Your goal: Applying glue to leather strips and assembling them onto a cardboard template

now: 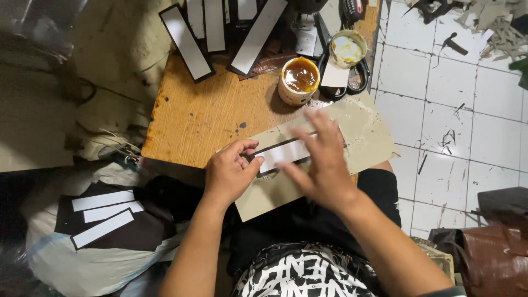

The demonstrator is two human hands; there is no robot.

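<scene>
Strip (283, 154) w/ white backing sits on board (368, 137) on my lap, L hand (231, 173) pinching its end, R hand (322, 165) flat & open pressing it; glue tub (300, 80) open, finished strips (187, 41) up top, more blanks (102, 214) left.

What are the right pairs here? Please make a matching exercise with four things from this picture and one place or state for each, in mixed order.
Things:
1. white strip
2. glue pot
3. scissors
4. brown bag

Places or states:
A. on the tiled floor, at the lower right
B. under both hands, on the grey board
C. open, with amber paste inside
D. at the table's right edge, beside a second pot

Pairs: 1-B, 2-C, 3-D, 4-A
</scene>
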